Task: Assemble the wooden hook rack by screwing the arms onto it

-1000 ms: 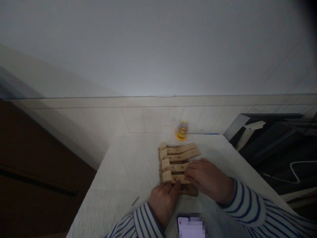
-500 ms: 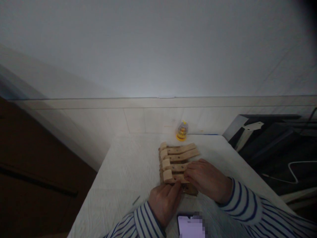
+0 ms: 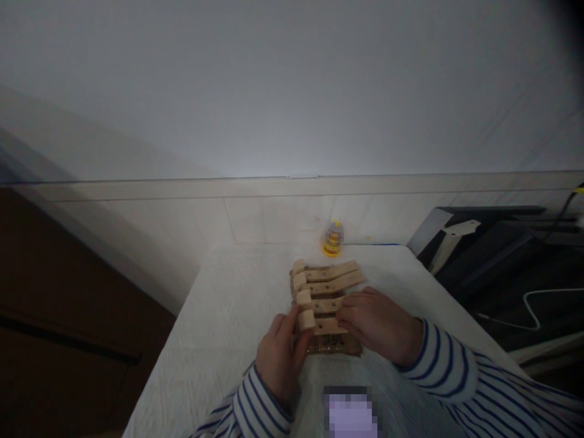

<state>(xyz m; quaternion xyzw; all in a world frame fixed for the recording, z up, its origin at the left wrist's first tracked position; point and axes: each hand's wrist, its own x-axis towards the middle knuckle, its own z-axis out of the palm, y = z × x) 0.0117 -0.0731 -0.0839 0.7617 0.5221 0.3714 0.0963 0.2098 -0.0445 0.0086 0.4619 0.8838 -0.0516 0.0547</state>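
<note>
Several pale wooden pieces (image 3: 323, 305) lie side by side, each a flat strip with dark holes and a thick rounded block at its left end. Beneath them is a flat brown sheet or packet (image 3: 342, 345) with dark markings. My left hand (image 3: 279, 358) has its thumb and fingers around the block end of the nearest wooden piece (image 3: 325, 326). Closed over the right end of that same strip is my right hand (image 3: 378, 322), which also covers the tip of the strip behind it. My right fingertips are partly hidden.
A clear, yellow-based container (image 3: 333, 239) stands at the table's back edge by the wall. A phone (image 3: 350, 413), partly blurred out, lies at the near edge of the white-covered table (image 3: 219, 304). Dark panels and a white cable (image 3: 531, 310) are at the right.
My left hand has moved left along the nearest wooden piece, from its middle to its block end. More of the brown sheet shows. My right hand keeps its place.
</note>
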